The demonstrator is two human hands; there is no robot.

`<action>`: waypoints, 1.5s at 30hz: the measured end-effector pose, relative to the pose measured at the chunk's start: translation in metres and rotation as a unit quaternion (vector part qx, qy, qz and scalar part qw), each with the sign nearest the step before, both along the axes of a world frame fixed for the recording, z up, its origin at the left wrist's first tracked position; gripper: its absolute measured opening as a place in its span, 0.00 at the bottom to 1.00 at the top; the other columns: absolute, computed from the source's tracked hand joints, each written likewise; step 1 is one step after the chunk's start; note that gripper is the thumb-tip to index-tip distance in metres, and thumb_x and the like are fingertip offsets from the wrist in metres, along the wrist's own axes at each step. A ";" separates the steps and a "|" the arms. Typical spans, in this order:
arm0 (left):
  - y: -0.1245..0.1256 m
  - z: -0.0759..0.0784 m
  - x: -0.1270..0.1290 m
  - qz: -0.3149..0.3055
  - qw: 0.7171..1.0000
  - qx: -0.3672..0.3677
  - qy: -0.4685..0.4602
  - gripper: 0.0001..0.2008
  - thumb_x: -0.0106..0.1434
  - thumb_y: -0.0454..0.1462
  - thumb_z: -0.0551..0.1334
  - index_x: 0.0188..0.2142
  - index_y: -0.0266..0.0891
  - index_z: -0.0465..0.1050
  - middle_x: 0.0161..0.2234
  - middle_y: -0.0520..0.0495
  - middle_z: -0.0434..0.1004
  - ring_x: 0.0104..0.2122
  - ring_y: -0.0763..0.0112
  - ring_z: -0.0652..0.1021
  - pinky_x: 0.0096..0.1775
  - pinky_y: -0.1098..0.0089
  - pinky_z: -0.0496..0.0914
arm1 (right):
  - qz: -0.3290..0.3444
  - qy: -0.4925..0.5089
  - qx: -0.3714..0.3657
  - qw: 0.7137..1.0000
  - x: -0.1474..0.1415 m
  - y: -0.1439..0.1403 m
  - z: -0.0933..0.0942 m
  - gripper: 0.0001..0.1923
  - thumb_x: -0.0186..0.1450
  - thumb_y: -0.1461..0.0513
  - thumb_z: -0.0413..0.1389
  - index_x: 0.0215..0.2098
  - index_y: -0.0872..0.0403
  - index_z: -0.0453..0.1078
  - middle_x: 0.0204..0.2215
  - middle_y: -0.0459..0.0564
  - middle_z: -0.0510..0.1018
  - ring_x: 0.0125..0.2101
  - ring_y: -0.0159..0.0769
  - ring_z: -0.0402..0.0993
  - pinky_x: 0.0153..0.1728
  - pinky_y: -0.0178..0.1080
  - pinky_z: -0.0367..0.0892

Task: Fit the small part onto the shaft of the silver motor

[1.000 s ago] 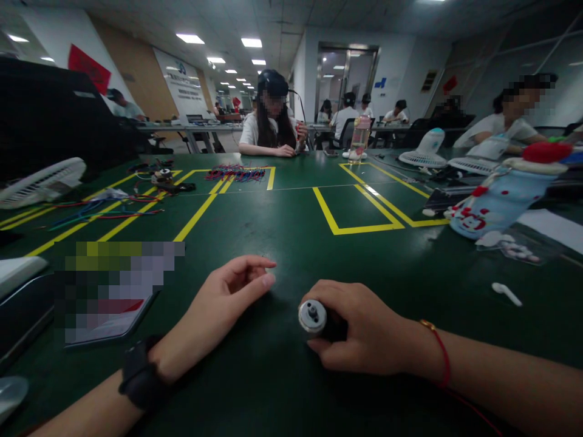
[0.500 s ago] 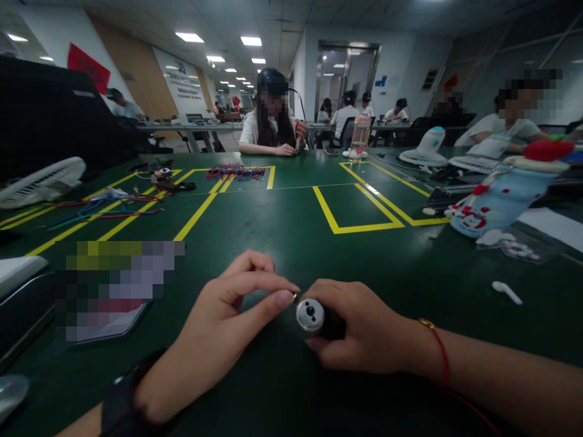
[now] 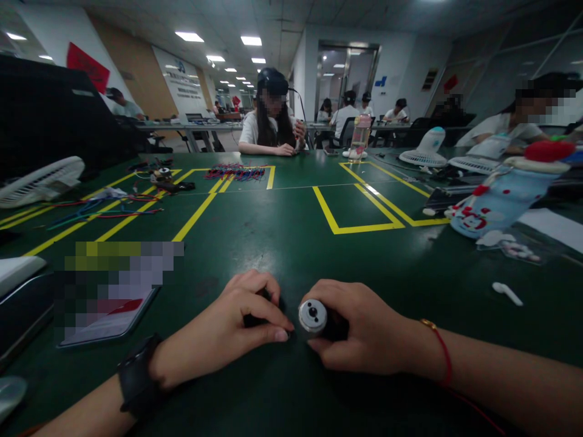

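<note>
My right hand [image 3: 359,331] is wrapped round a dark cylinder with a silver end face [image 3: 313,315]. That face points up toward me and has a dark centre and small dark holes. Just left of the cylinder, my left hand [image 3: 246,321] is closed in a pinch, thumb against forefinger, low over the table. A tiny bit shows at its fingertips, too small to name. The fingertips are apart from the cylinder by a small gap.
A phone-like slab [image 3: 113,321], partly blurred out, lies at the left. Wire bundles [image 3: 237,173] lie farther back on the green table [image 3: 273,218]. At the right are a blue bottle [image 3: 496,194] and a white earbud [image 3: 507,292]. A person [image 3: 271,121] sits opposite.
My left hand has moved down and slightly left, away from the cylinder's silver face, its fingers still pinched. My right hand and the cylinder have barely moved.
</note>
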State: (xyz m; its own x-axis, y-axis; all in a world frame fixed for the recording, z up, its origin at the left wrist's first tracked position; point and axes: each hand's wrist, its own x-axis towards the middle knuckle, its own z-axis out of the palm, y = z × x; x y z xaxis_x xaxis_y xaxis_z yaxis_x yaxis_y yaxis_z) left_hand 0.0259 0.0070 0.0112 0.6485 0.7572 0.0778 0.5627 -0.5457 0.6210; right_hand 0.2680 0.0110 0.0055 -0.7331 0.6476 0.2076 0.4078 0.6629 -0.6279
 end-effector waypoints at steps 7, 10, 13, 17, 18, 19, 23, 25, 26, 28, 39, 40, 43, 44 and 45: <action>0.013 -0.007 -0.012 0.236 0.942 -0.102 -0.216 0.08 0.64 0.41 0.62 0.38 0.44 0.79 0.37 0.49 0.74 0.37 0.67 0.73 0.40 0.70 0.67 | 0.005 -0.007 0.001 1.000 0.002 -0.001 0.003 0.16 0.56 0.62 0.60 0.43 0.54 0.68 0.37 0.46 0.73 0.33 0.33 0.68 0.33 0.35 0.62; 0.020 -0.014 -0.017 0.331 0.830 -0.193 -0.405 0.06 0.61 0.38 0.65 0.37 0.40 0.78 0.35 0.49 0.75 0.34 0.71 0.73 0.36 0.74 0.69 | 0.004 -0.008 0.000 1.000 0.002 -0.001 0.003 0.16 0.56 0.62 0.60 0.42 0.54 0.68 0.37 0.46 0.73 0.33 0.33 0.68 0.32 0.35 0.62; 0.023 -0.017 -0.019 0.338 0.778 -0.219 -0.482 0.04 0.62 0.35 0.64 0.35 0.38 0.78 0.34 0.50 0.72 0.32 0.73 0.72 0.35 0.75 0.71 | 0.001 -0.009 0.000 1.000 0.002 0.000 0.003 0.16 0.56 0.62 0.60 0.42 0.54 0.68 0.37 0.46 0.73 0.33 0.33 0.68 0.32 0.35 0.62; 0.026 -0.016 -0.025 0.341 0.763 -0.225 -0.500 0.06 0.64 0.33 0.60 0.37 0.37 0.77 0.33 0.49 0.70 0.32 0.74 0.72 0.36 0.74 0.73 | 0.000 -0.005 0.004 1.000 0.002 0.000 0.002 0.16 0.55 0.62 0.60 0.42 0.54 0.68 0.37 0.46 0.73 0.33 0.33 0.67 0.33 0.35 0.62; 0.027 -0.017 -0.026 0.342 0.760 -0.227 -0.504 0.07 0.65 0.33 0.59 0.37 0.37 0.76 0.33 0.49 0.70 0.32 0.74 0.72 0.36 0.74 0.73 | 0.001 -0.003 0.004 1.000 0.002 -0.001 0.002 0.16 0.55 0.62 0.60 0.42 0.54 0.68 0.37 0.46 0.73 0.33 0.33 0.67 0.33 0.35 0.62; 0.029 -0.018 -0.028 0.341 0.758 -0.228 -0.507 0.07 0.65 0.33 0.58 0.37 0.38 0.76 0.33 0.49 0.69 0.32 0.74 0.72 0.37 0.73 0.73 | 0.002 -0.001 0.001 1.000 0.002 -0.001 0.002 0.16 0.55 0.62 0.60 0.42 0.54 0.68 0.37 0.46 0.73 0.33 0.33 0.68 0.33 0.35 0.63; 0.029 -0.019 -0.029 0.330 0.768 -0.227 -0.501 0.08 0.66 0.36 0.57 0.36 0.38 0.75 0.32 0.50 0.69 0.32 0.73 0.72 0.38 0.71 0.72 | 0.001 0.001 -0.001 1.000 0.002 -0.001 0.002 0.15 0.55 0.63 0.60 0.41 0.54 0.67 0.37 0.46 0.73 0.33 0.33 0.67 0.33 0.35 0.62; 0.024 -0.016 -0.025 0.321 0.784 -0.224 -0.482 0.06 0.64 0.37 0.60 0.35 0.38 0.76 0.32 0.49 0.70 0.32 0.71 0.72 0.36 0.72 0.71 | 0.000 0.001 0.001 1.000 0.002 -0.001 0.002 0.15 0.55 0.63 0.60 0.41 0.54 0.67 0.36 0.46 0.72 0.33 0.33 0.67 0.32 0.35 0.62; 0.020 -0.014 -0.022 0.303 0.813 -0.218 -0.448 0.05 0.63 0.37 0.62 0.33 0.37 0.76 0.32 0.49 0.71 0.32 0.71 0.71 0.36 0.72 0.70 | 0.000 0.002 0.002 1.000 0.002 -0.001 0.002 0.15 0.54 0.64 0.60 0.41 0.54 0.67 0.36 0.46 0.72 0.32 0.33 0.67 0.32 0.35 0.62; 0.012 -0.007 -0.015 0.223 0.902 -0.185 -0.318 0.05 0.59 0.37 0.67 0.31 0.38 0.75 0.32 0.50 0.71 0.34 0.69 0.71 0.36 0.71 0.67 | 0.001 0.002 0.005 1.000 0.002 -0.001 0.001 0.15 0.54 0.64 0.60 0.41 0.54 0.68 0.35 0.46 0.72 0.32 0.32 0.66 0.32 0.35 0.62; -0.009 0.006 0.010 0.081 0.989 0.004 -0.121 0.04 0.65 0.36 0.62 0.38 0.46 0.76 0.37 0.52 0.70 0.38 0.70 0.73 0.40 0.70 0.66 | -0.006 0.001 0.014 1.000 0.000 -0.002 -0.001 0.16 0.54 0.63 0.60 0.41 0.54 0.68 0.36 0.45 0.73 0.31 0.32 0.66 0.31 0.35 0.61; -0.011 0.007 0.012 0.100 0.985 0.019 -0.141 0.05 0.65 0.36 0.61 0.39 0.47 0.75 0.37 0.53 0.70 0.38 0.71 0.73 0.39 0.70 0.66 | -0.006 -0.004 0.017 1.000 -0.001 -0.002 0.000 0.16 0.54 0.63 0.60 0.41 0.54 0.68 0.35 0.45 0.73 0.31 0.32 0.66 0.31 0.35 0.60; -0.018 0.012 0.022 0.115 0.979 0.058 -0.155 0.08 0.65 0.34 0.61 0.40 0.50 0.75 0.35 0.54 0.69 0.35 0.73 0.73 0.36 0.72 0.67 | -0.001 -0.016 0.024 1.000 -0.002 -0.001 -0.001 0.14 0.54 0.62 0.60 0.39 0.54 0.68 0.33 0.44 0.72 0.29 0.31 0.65 0.29 0.34 0.59; -0.020 0.014 0.025 0.110 0.980 0.064 -0.150 0.08 0.64 0.34 0.61 0.40 0.50 0.75 0.34 0.54 0.69 0.34 0.73 0.72 0.35 0.73 0.67 | -0.001 -0.018 0.027 0.999 -0.002 -0.001 -0.001 0.13 0.54 0.62 0.60 0.37 0.54 0.68 0.32 0.44 0.72 0.29 0.31 0.65 0.28 0.34 0.58; -0.022 0.015 0.028 0.106 0.982 0.066 -0.142 0.08 0.64 0.33 0.62 0.40 0.50 0.76 0.33 0.54 0.68 0.33 0.73 0.72 0.34 0.73 0.67 | -0.001 -0.020 0.030 0.999 -0.002 0.000 -0.001 0.12 0.54 0.61 0.60 0.37 0.54 0.67 0.32 0.44 0.71 0.28 0.31 0.65 0.27 0.34 0.58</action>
